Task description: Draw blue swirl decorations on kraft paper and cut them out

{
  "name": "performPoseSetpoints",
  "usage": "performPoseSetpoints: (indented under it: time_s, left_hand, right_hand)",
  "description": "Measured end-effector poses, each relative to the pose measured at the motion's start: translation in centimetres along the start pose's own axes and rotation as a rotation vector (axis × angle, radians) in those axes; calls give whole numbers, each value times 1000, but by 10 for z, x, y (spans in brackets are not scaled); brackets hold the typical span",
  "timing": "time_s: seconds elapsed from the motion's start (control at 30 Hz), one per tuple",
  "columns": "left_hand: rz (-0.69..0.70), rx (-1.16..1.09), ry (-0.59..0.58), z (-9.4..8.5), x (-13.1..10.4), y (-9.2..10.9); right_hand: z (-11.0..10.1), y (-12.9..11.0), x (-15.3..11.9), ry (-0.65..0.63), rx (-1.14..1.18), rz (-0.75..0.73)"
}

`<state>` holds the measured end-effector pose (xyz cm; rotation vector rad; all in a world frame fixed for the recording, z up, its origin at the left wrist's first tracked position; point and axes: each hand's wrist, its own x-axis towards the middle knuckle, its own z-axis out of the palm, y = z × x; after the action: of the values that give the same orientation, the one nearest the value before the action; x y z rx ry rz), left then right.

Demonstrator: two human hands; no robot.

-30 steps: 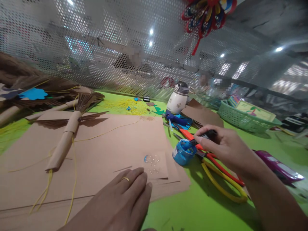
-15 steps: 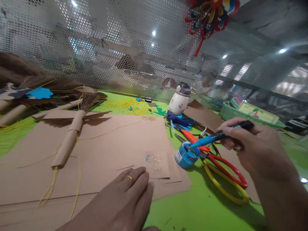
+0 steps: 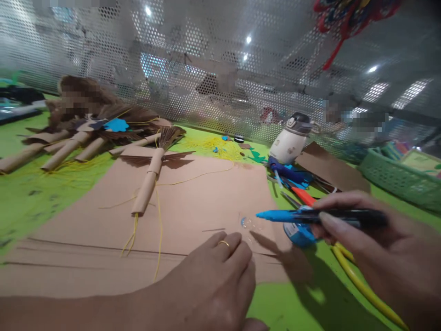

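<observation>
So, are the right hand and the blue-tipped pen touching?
Touching. The head view shows it plainly: the right hand grips the pen by its black barrel, with the thumb lying against it.

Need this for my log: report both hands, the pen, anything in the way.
Right hand holding blue-tipped pen, tip above brown paper. Left hand palm-down on paper. Blue jar close by, partly hidden by pen and right hand.

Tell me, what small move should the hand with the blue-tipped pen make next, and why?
Probably lower the tip of the pen onto the small raised outline. The right hand holds the pen close by it, the tip is coated blue, and only a bit of the outline looks blue. The left hand rests beside it on the paper.
</observation>
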<state>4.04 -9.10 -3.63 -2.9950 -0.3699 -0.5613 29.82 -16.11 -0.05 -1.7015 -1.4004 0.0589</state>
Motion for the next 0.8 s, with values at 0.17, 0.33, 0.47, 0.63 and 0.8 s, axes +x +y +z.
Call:
performPoseSetpoints:
  time_s: [0.17,0.33,0.47,0.63,0.8]
  left_hand:
    - [21,9,-20,6,3,-4]
    - [43,10,-29,7,2,-4]
    - [37,18,-20,7,2,-3]
    - [26,15,3,7,4,-3]
    - [41,-4,-16,6,3,-2]
  right_hand:
    - [10,-9,-5,-119,-90,-140]
    - [13,-8,-1,-153,-127,-156]
    - [20,-16,-5,-155,-98,-19]
    - [23,-24,-7,-147,-52,28]
    - [21,-19,-5,-168,-67,-9]
